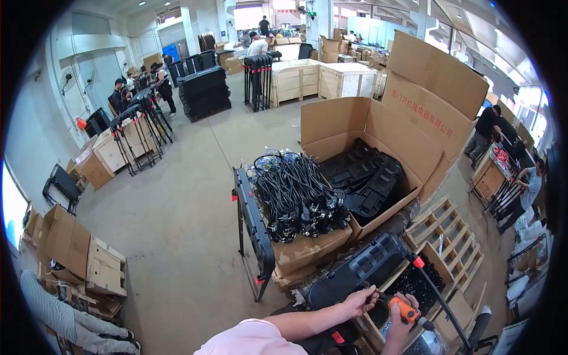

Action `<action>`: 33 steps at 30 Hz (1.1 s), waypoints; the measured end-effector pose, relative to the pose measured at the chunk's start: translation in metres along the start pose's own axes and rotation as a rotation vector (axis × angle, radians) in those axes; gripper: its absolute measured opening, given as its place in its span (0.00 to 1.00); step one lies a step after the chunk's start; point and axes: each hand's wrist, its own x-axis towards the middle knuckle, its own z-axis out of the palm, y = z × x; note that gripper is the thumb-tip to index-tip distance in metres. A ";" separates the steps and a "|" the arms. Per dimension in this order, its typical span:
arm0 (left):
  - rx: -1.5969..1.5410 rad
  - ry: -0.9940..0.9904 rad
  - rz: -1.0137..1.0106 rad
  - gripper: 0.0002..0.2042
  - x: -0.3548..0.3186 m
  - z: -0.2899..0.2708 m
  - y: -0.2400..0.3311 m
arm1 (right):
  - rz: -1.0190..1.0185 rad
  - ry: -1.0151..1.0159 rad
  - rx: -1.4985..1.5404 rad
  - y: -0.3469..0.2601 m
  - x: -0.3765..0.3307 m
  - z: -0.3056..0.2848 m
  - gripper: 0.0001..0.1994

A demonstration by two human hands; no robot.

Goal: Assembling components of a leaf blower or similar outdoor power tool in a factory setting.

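My right hand (397,326) is wrapped around an orange and black power screwdriver (404,309) at the lower right. Close to the tool's dark front end, the fingers of my left hand (360,302) are pressed together. Whatever they pinch, if anything, is too small to make out. Just beyond both hands lies a long black plastic housing (355,269) with vent slots, on a black folding frame with red clips. A wooden bin (429,251) beside it holds many small black parts (419,283).
Ahead, a carton (307,251) bears a heap of black power cords (293,189). Behind it, a tall open carton (334,121) contains black plastic shells (370,183). A wooden pallet (452,228) lies to the right. A black folding frame (253,222) stands left of the cords. Several people work farther off.
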 end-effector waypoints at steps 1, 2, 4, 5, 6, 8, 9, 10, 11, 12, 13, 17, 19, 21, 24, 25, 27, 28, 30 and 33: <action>-0.024 0.018 0.018 0.12 0.001 -0.002 0.003 | -0.006 0.002 -0.026 -0.001 0.001 0.006 0.25; -0.068 0.004 0.002 0.12 0.002 -0.004 0.006 | 0.020 0.006 -0.016 -0.003 0.002 0.011 0.25; -0.100 -0.059 -0.006 0.12 0.004 -0.010 0.012 | -0.001 -0.010 -0.027 0.005 0.008 0.013 0.26; -0.125 -0.121 -0.003 0.12 0.005 -0.014 0.014 | -0.028 -0.030 -0.027 0.011 0.010 0.014 0.26; -0.105 -0.086 0.027 0.11 0.006 -0.017 0.019 | -0.036 -0.034 -0.021 0.010 0.013 0.021 0.26; -0.170 -0.054 0.003 0.11 0.008 -0.020 0.029 | -0.015 -0.025 -0.039 0.005 0.016 0.032 0.26; -0.167 -0.032 0.010 0.11 0.009 -0.021 0.032 | -0.007 -0.021 -0.046 0.003 0.018 0.038 0.26; -0.139 -0.045 0.006 0.11 0.004 -0.019 0.038 | 0.013 -0.020 -0.042 0.004 0.020 0.039 0.26; -0.111 -0.054 0.009 0.11 0.004 -0.020 0.043 | 0.031 -0.023 -0.036 0.003 0.022 0.042 0.26; -0.111 -0.073 0.000 0.11 0.004 -0.020 0.048 | 0.034 -0.025 -0.024 0.003 0.024 0.045 0.26; -0.091 -0.061 -0.001 0.11 0.001 -0.017 0.052 | 0.029 -0.028 -0.043 0.003 0.027 0.046 0.26; -0.104 -0.077 -0.034 0.11 0.003 -0.013 0.061 | 0.065 -0.009 -0.028 0.000 0.034 0.051 0.26; -0.111 -0.069 -0.053 0.11 0.005 -0.008 0.063 | 0.069 0.006 -0.056 -0.002 0.038 0.054 0.26; -0.132 -0.068 -0.073 0.12 0.005 -0.004 0.065 | 0.078 0.014 -0.056 0.000 0.041 0.056 0.26; -0.161 -0.077 -0.091 0.14 0.009 0.003 0.071 | 0.073 0.038 -0.069 0.002 0.052 0.062 0.26; -0.164 -0.074 -0.101 0.14 0.009 0.008 0.073 | 0.057 0.042 -0.077 0.003 0.056 0.064 0.26; -0.144 -0.032 -0.064 0.16 0.013 0.017 0.078 | 0.076 0.060 -0.077 0.004 0.067 0.072 0.26; -0.136 -0.049 -0.051 0.17 0.016 0.018 0.082 | 0.087 0.063 -0.099 0.003 0.074 0.076 0.26; -0.133 -0.013 -0.059 0.17 0.019 0.025 0.088 | 0.086 0.062 -0.129 0.002 0.091 0.085 0.26; -0.161 -0.066 -0.070 0.16 0.019 0.030 0.095 | 0.046 0.055 -0.134 0.014 0.123 0.095 0.26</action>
